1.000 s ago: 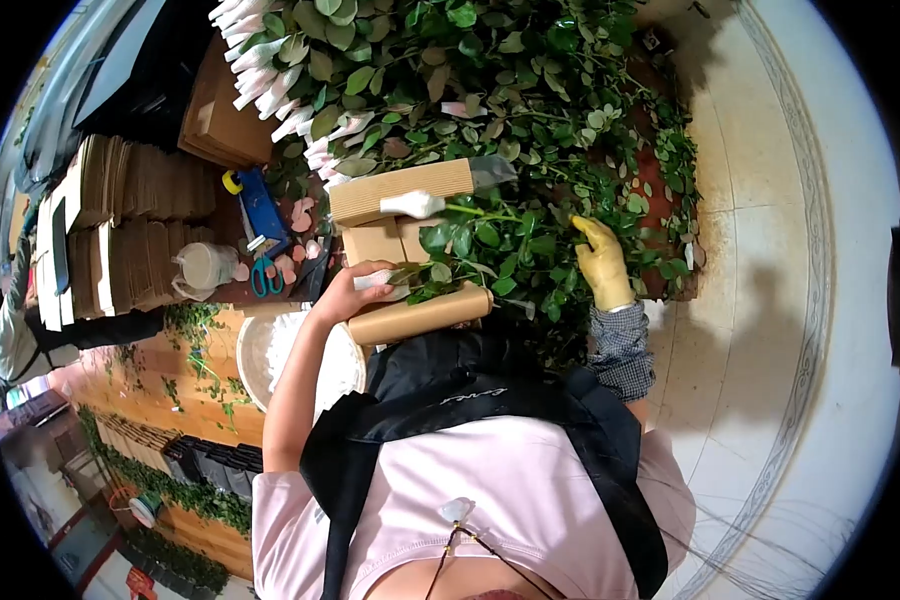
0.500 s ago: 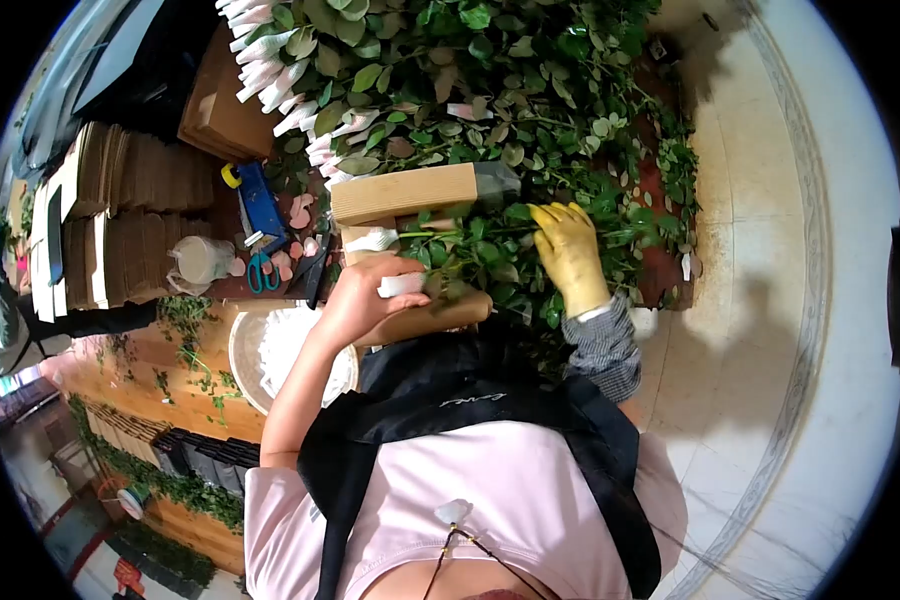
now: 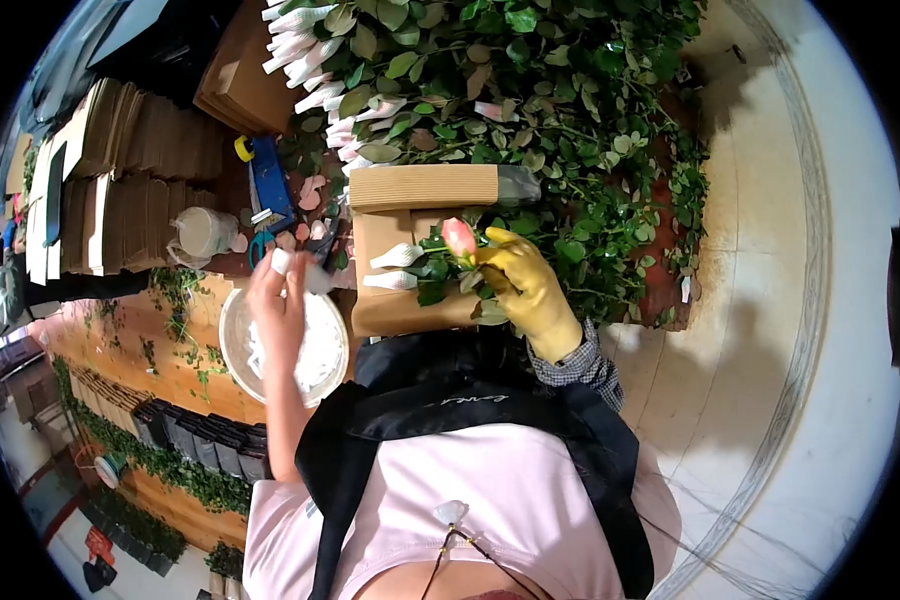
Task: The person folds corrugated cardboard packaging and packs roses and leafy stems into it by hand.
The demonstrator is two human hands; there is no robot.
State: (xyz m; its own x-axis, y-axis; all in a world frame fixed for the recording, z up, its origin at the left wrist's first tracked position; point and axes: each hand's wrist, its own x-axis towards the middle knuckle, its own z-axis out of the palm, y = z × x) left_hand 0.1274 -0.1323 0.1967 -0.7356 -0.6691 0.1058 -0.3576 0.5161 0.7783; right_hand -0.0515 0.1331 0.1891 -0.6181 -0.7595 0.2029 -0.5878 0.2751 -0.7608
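The left hand [image 3: 276, 300] is bare and blurred by motion, its fingertips pinched on a small white piece of soft-looking material [image 3: 281, 262]; whether this piece is a mesh sleeve cannot be told. The right hand [image 3: 532, 297], in a yellow rubber-like glove, grasps a pink rosebud with a green base [image 3: 459, 238] between thumb and fingers.

The rosebud lies at the tips of the gloved fingers, well apart from the left hand and to its right; the right hand is the nearer. Its long axis tilts slightly left, with the tip pointing away from the wearer and the base toward the glove. The petals appear closed, pale at the edges and deeper pink within; the glove hides much of the stem.

Two white-sheathed flower heads [image 3: 393, 268] lie between the hands on a tan cardboard support [image 3: 380, 230]. A round white basin [image 3: 227, 350] of loose white pieces [image 3: 320, 340] stands just beside the left forearm.
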